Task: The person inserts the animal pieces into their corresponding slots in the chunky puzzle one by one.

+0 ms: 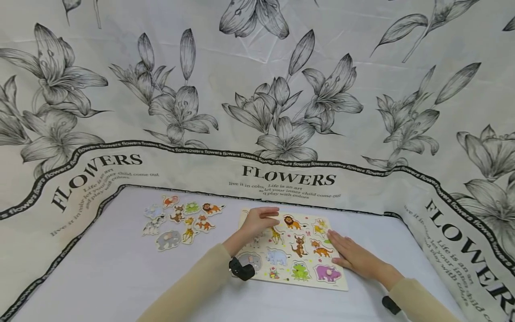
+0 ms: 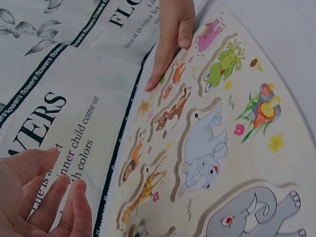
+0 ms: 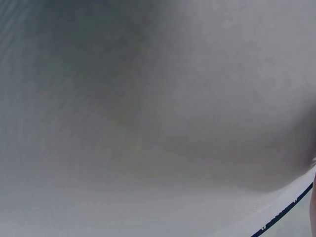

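An animal puzzle board (image 1: 281, 276) lies on the white cloth, with cut-out recesses showing a lion, giraffe, frog, elephant and other animals. Above its upper left part is my left hand (image 1: 257, 222), fingers loosely bent and thumb apart from them. The left wrist view shows nothing between those fingers (image 2: 79, 207). My right hand (image 1: 356, 255) lies flat with straight fingers on the board's right edge, near the tiger and the yellow animal. In the right wrist view, blurred pale cloth (image 3: 148, 148) takes up nearly everything, with a sliver of the hand at the right.
Left of the board, several loose animal pieces lie in a group, among them an elephant piece (image 1: 168, 240), a zebra piece (image 1: 154, 224) and a lion piece (image 1: 212, 208). A flower-printed cloth (image 1: 201, 170) rises behind and at both sides of the white surface (image 1: 120, 268).
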`<control>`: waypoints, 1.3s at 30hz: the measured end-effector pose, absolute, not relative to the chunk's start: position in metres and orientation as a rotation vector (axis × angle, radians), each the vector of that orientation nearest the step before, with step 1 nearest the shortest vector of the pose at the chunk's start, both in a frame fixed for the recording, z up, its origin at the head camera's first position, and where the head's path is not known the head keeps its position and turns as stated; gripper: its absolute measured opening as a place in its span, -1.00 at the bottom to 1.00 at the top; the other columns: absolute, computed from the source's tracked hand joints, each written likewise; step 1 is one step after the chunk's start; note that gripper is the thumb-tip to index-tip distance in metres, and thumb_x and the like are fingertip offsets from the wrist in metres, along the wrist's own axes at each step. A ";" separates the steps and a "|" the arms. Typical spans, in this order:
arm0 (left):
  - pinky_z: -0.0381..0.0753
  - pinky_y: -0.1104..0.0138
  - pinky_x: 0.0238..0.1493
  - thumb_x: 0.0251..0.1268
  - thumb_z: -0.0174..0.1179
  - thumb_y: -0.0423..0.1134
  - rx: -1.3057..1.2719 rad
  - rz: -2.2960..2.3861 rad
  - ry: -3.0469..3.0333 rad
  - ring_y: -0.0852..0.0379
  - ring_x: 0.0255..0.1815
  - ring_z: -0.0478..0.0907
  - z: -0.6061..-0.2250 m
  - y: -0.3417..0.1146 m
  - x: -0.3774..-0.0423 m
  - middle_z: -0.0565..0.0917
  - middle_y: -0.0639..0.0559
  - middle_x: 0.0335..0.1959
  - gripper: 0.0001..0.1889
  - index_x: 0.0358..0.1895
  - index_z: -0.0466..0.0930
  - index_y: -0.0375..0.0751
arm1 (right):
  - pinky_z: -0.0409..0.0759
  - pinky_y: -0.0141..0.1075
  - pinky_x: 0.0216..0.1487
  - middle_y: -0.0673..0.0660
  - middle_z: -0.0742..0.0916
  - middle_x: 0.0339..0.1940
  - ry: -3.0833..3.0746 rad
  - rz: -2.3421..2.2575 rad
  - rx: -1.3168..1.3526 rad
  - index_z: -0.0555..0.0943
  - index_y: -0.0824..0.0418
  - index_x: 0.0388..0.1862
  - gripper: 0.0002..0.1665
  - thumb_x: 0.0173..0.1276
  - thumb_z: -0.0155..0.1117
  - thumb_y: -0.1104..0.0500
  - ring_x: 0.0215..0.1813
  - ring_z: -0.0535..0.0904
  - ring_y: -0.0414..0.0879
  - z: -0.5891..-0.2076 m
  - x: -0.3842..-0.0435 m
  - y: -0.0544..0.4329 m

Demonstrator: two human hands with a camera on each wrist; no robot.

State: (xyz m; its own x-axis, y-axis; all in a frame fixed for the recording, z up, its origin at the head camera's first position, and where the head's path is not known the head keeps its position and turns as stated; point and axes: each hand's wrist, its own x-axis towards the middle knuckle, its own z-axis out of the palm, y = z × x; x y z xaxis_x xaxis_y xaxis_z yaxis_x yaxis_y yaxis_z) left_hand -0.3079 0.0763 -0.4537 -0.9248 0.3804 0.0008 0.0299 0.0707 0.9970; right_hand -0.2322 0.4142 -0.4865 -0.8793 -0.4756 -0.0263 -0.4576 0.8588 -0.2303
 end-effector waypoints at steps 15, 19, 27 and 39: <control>0.65 0.30 -0.07 0.22 0.25 -0.40 0.334 1.916 2.202 -0.04 0.04 0.64 -0.463 0.021 -0.309 0.61 -0.26 0.13 -0.55 0.20 0.51 -0.30 | -0.51 -0.75 0.30 0.34 0.17 0.53 2.937 -0.370 -0.739 0.08 0.33 0.51 -0.14 0.47 -0.01 -0.17 0.57 -0.01 0.07 -0.483 -0.230 0.414; 0.66 0.30 -0.11 0.17 0.29 -0.40 0.278 1.916 2.232 0.00 -0.05 0.68 -0.465 0.007 -0.307 0.63 -0.26 0.11 -0.55 0.18 0.53 -0.30 | -0.51 -0.75 0.31 0.34 0.16 0.54 2.938 -0.368 -0.754 0.07 0.32 0.51 -0.15 0.47 -0.03 -0.17 0.60 -0.12 -0.13 -0.485 -0.230 0.415; 0.66 0.23 -0.06 0.20 0.25 -0.45 0.203 1.915 2.255 -0.04 0.01 0.66 -0.467 -0.022 -0.304 0.62 -0.27 0.12 -0.57 0.18 0.53 -0.33 | -0.51 -0.74 0.32 0.35 0.17 0.53 2.945 -0.364 -0.778 0.07 0.32 0.51 -0.15 0.47 -0.02 -0.17 0.55 -0.29 -0.39 -0.488 -0.231 0.416; 0.66 0.25 -0.06 0.22 0.23 -0.45 0.128 1.869 2.319 -0.02 0.00 0.67 -0.469 -0.074 -0.300 0.59 -0.30 0.15 -0.54 0.22 0.48 -0.37 | -0.51 -0.75 0.31 0.34 0.17 0.53 2.952 -0.358 -0.768 0.06 0.31 0.52 -0.14 0.47 -0.02 -0.17 0.59 -0.22 -0.28 -0.487 -0.231 0.415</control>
